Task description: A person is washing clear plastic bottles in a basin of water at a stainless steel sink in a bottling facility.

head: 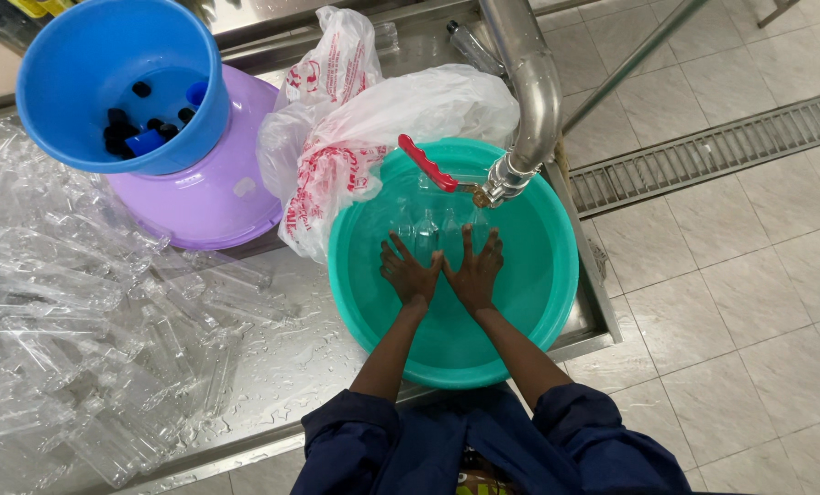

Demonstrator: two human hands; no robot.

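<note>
dark blue sleeves [483,449] sit nearest, pushed up the forearms. both hands lie flat in the green basin [548,302], fingers spread wide and holding nothing: the left hand [408,273] and right hand [475,271] touch at the thumbs. clear bottles [428,231] lie just beyond the fingertips (hard to count through the water). left of the basin, bottles [71,312] cover the wet steel table [291,367]. farther off hang a red-handled tap [483,188], plastic bags [355,119], and a blue bowl [116,82] on a purple one [199,197].

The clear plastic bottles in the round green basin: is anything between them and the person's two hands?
Nothing visible. The left hand and right hand lie flat inside the green plastic basin, fingertips at the clear bottles. The red-handled tap hangs just beyond.
</note>
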